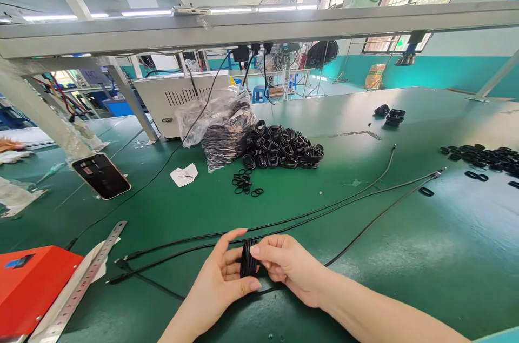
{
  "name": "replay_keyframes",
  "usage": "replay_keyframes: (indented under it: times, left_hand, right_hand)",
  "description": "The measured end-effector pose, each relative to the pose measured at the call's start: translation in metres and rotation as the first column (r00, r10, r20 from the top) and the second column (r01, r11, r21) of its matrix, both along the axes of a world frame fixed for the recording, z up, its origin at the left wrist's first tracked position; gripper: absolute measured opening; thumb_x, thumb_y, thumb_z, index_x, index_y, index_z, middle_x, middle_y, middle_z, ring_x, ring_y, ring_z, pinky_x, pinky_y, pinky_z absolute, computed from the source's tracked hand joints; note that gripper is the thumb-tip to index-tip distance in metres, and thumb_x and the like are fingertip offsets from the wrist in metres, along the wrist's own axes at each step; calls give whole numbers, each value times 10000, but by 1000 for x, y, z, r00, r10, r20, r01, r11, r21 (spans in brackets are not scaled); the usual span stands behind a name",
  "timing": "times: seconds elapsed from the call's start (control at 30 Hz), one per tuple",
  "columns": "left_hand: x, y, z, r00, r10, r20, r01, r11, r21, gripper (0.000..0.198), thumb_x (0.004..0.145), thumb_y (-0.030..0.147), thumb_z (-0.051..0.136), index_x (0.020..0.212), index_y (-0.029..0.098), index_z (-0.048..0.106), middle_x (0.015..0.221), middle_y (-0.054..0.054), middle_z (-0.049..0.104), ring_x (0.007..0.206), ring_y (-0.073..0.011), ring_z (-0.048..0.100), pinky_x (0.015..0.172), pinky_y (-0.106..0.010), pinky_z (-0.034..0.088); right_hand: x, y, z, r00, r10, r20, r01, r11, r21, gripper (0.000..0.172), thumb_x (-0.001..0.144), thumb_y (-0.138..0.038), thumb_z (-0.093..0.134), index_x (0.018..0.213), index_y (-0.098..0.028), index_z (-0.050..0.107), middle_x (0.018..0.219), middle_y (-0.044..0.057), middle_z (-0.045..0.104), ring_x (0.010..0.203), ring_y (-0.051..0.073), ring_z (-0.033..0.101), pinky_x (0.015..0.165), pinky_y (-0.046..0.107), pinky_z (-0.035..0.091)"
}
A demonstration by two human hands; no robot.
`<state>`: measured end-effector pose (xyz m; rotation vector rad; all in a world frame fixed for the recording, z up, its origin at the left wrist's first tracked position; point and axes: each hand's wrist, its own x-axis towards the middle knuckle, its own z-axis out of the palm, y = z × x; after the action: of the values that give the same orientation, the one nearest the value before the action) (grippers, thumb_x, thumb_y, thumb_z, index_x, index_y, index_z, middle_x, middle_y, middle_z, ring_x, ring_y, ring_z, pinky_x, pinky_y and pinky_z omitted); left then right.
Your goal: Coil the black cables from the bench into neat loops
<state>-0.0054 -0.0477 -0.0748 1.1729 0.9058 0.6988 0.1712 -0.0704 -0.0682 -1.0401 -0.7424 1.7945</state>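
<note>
A small black coil [248, 259] is held upright between my two hands at the lower middle. My left hand [227, 273] curves around its left side, thumb below and fingers behind. The fingers of my right hand [279, 259] pinch its right side near the top. Long black cables [300, 220] lie across the green table behind and beneath my hands, their ends at the left and upper right. Farther back is a pile of black coils [284, 146], with small loose black rings [242, 182] in front of it.
An orange-red box [36, 283] and a steel ruler [87, 283] are at the lower left. A phone [102, 175] leans by the frame post. A plastic bag [227, 138] stands behind; more black rings [486, 158] lie right. A metal beam [259, 24] crosses above.
</note>
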Motion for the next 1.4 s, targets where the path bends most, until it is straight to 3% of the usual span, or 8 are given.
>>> replay_keyframes:
  times: [0.2, 0.4, 0.57, 0.7, 0.9, 1.1, 1.27, 1.4]
  left_hand:
    - [-2, 3, -6, 1000, 1, -29, 0, 998, 57, 285, 674, 230, 832, 783, 210, 570, 1049, -12, 676, 768, -116, 648, 696, -225, 514]
    - [-6, 9, -5, 990, -75, -116, 86, 992, 92, 139, 719, 271, 793, 770, 168, 714, 1173, -100, 638, 998, -231, 646, 920, -321, 492]
    - [-5, 7, -5, 972, -115, -206, 157, 966, 203, 61, 767, 261, 737, 793, 206, 738, 1245, -93, 591, 1137, -271, 593, 998, -349, 439]
    - [-5, 5, -5, 952, -167, -256, 231, 941, 246, 107, 816, 285, 676, 795, 225, 761, 1253, -93, 589, 1160, -270, 567, 1014, -357, 412]
    - [-10, 9, -7, 970, -107, -219, 151, 969, 193, 95, 751, 306, 744, 728, 214, 743, 1155, -90, 630, 1080, -268, 597, 930, -343, 448]
    - [-9, 11, -7, 969, -112, -222, 163, 961, 225, 156, 765, 351, 725, 711, 205, 728, 1083, -92, 654, 1075, -284, 585, 914, -347, 453]
    - [-4, 7, -4, 959, -133, -251, 191, 956, 221, 187, 809, 390, 678, 773, 218, 743, 1124, -95, 631, 1155, -309, 544, 983, -371, 418]
    - [-4, 6, 0, 955, -168, -243, 223, 949, 222, 272, 861, 428, 607, 775, 205, 736, 1182, -89, 604, 1092, -271, 572, 998, -358, 407]
  right_hand:
    - [2, 5, -4, 987, -70, -143, 62, 996, -60, 381, 658, -349, 812, 596, -160, 487, 530, -65, 435, 446, 24, 205, 444, 209, 133]
    - [1, 5, -7, 961, -138, -241, 103, 983, -151, 392, 635, -349, 835, 628, -158, 493, 557, -69, 434, 454, 17, 243, 435, 171, 177]
    - [2, 4, -4, 954, -22, -297, -43, 977, -208, 409, 712, -454, 781, 665, -158, 503, 561, -70, 429, 434, 18, 201, 404, 168, 126]
    - [6, 2, 3, 967, 16, -255, -55, 987, -149, 408, 705, -432, 795, 638, -162, 496, 500, -87, 395, 427, 21, 156, 408, 186, 114]
    - [13, 3, 5, 999, -19, -43, 17, 999, -34, 491, 670, -453, 806, 522, -158, 443, 463, -71, 384, 434, 23, 183, 426, 231, 92]
    - [11, 5, 1, 982, -67, -175, 39, 987, -158, 398, 669, -406, 816, 621, -150, 516, 515, -75, 422, 434, 18, 173, 412, 197, 120]
    - [11, 5, 4, 925, 56, -375, -141, 968, -206, 304, 783, -430, 712, 833, -138, 643, 517, -93, 359, 416, 26, 169, 400, 167, 134]
    - [16, 6, 8, 969, 132, -208, -161, 978, -131, 393, 875, -520, 559, 835, -140, 647, 476, -76, 396, 396, 46, 169, 404, 207, 126]
